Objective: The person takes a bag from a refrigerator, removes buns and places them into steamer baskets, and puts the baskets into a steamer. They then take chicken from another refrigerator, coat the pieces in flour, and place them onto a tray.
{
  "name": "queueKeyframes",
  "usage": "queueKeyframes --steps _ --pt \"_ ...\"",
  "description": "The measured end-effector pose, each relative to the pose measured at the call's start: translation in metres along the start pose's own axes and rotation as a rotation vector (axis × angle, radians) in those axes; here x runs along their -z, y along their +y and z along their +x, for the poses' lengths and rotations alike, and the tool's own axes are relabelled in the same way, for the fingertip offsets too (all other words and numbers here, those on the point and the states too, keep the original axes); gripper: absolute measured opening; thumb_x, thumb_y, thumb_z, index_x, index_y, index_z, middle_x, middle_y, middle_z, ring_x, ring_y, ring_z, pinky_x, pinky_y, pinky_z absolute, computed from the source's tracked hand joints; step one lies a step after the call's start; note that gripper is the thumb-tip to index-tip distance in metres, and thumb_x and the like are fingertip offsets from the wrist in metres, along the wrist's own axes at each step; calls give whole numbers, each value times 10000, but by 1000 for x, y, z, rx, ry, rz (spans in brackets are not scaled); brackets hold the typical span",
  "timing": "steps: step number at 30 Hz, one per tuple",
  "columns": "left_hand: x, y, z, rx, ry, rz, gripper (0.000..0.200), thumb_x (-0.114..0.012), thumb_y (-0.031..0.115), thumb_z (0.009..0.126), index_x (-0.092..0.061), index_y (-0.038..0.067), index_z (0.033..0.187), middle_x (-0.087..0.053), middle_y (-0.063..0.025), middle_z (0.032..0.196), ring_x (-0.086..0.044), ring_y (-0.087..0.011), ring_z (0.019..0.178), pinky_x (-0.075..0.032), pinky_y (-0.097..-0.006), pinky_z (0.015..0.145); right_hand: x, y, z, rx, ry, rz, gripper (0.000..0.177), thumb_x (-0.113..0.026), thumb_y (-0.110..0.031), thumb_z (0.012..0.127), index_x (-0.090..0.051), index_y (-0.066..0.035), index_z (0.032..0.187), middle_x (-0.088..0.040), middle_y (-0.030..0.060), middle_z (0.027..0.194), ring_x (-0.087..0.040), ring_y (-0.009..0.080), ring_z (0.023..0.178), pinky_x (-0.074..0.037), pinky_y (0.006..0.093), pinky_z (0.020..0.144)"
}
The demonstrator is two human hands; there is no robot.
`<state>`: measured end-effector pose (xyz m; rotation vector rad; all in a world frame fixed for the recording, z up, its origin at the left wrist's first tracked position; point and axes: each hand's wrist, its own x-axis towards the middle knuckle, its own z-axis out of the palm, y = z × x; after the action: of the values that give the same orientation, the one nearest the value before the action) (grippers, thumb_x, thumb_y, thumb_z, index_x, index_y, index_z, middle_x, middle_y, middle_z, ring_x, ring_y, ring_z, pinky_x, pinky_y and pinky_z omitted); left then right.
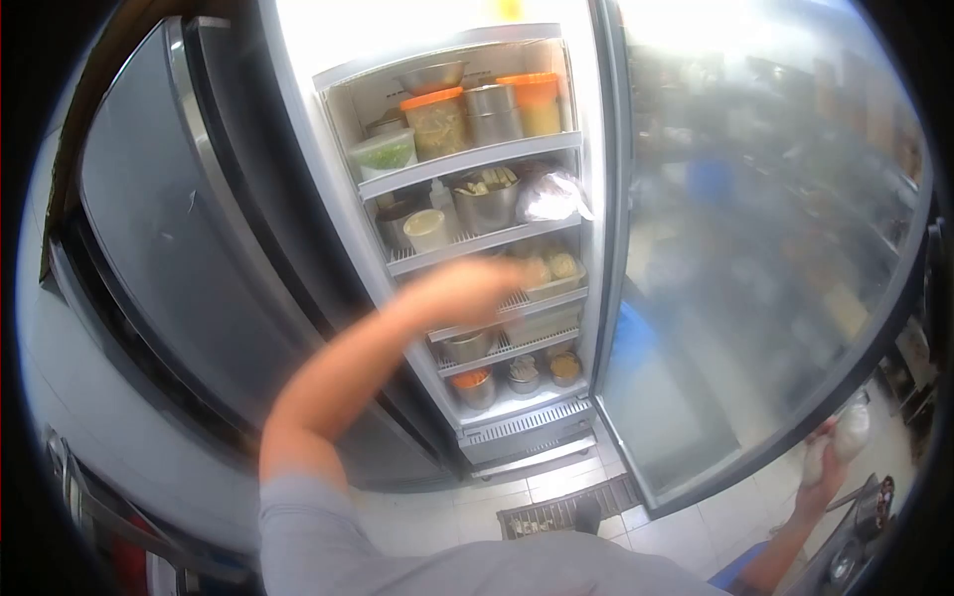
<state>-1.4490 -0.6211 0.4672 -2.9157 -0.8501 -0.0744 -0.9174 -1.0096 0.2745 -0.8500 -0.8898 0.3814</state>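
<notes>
My left hand (pixel 482 288) reaches across the middle of the open refrigerator, in front of a shelf. It is smeared by motion, and its fingertips are beside a container of pale round items (pixel 563 266). I cannot make out whether it touches them. Low at the right, beyond the edge of the glass door (pixel 755 248), my right hand (pixel 823 472) is closed on a clear plastic bag (pixel 853 427) with something whitish in it.
Upper shelves hold orange-lidded tubs (pixel 435 124), steel pots (pixel 487 204) and a wrapped bag (pixel 550 196). Small containers (pixel 475 387) stand on the bottom shelf. A dark refrigerator (pixel 149 199) is at the left. A floor grate (pixel 542 520) lies below.
</notes>
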Motion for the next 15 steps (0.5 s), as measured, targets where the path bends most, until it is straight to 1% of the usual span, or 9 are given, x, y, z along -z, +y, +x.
queueKeyframes --steps 1,3,4,5,6,9,11,13,15 --pt "-12 60 -21 145 -342 -76 704 -677 380 977 -401 201 1599 -583 -132 1491 -609 -354 1299 -486 -440 1106 -28 -20 -14 -19 8 7 580 -707 -262 913 -543 58 1368 -641 179 1286 -627 274 1173 -488 426 999" --pt "-97 101 -61 8 -492 -296 703 -688 407 974 -411 238 1598 -616 -185 1436 -623 -356 1274 -487 -450 1098 -69 -62 -29 -160 -331 -3 648 -781 -326 822 -574 51 1306 -673 209 1167 -684 301 1056 -551 439 901" --pt "-118 124 -79 -23 -592 -449 736 -697 404 973 -398 170 1604 -578 -203 1480 -591 -358 1317 -462 -437 1123 -77 -66 -37 -200 -364 23 678 -815 -333 763 -586 47 1276 -678 219 1124 -697 309 1007 -568 441 861" --pt "-170 134 -96 -94 -532 -663 757 -712 383 968 -400 95 1594 -533 -212 1526 -539 -354 1377 -429 -428 1154 -83 -68 -42 -234 -398 47 709 -849 -339 704 -598 44 1245 -682 230 1081 -710 317 958 -585 443 821" --pt "-198 147 -105 -40 -641 -749 787 -736 378 955 -395 66 1591 -509 -208 1552 -496 -341 1421 -403 -423 1177 -91 -69 -45 -226 -364 -37 692 -870 -275 644 -615 12 1220 -687 153 1041 -697 244 900 -573 391 799" --pt "-256 179 -146 27 -541 -999 882 -791 352 919 -336 74 1621 -462 -244 1577 -466 -350 1450 -383 -439 1193 -83 -49 -50 -338 -269 -274 614 -868 -217 648 -632 -18 1179 -678 66 990 -661 169 838 -548 339 771" --pt "-285 191 -171 195 -632 -1174 953 -847 245 869 -301 76 1631 -450 -254 1578 -451 -348 1461 -382 -446 1197 -83 -37 -52 -411 -341 -341 529 -861 -163 675 -649 -47 1145 -663 5 959 -630 121 822 -523 298 759" --pt "-365 167 -209 480 -460 -1261 1018 -891 129 804 -289 74 1623 -501 -221 1522 -530 -344 1382 -456 -434 1142 -71 -16 -50 -448 -463 -423 531 -874 -172 700 -658 -38 1166 -679 23 966 -645 121 866 -530 292 776" --pt "-339 151 -219 698 -169 -1527 1041 -903 40 754 -299 78 1601 -546 -154 1427 -625 -300 1246 -542 -403 1032 -61 -5 -44 -500 -522 -492 526 -872 -188 737 -657 -28 1190 -694 41 993 -655 132 889 -540 316 788"
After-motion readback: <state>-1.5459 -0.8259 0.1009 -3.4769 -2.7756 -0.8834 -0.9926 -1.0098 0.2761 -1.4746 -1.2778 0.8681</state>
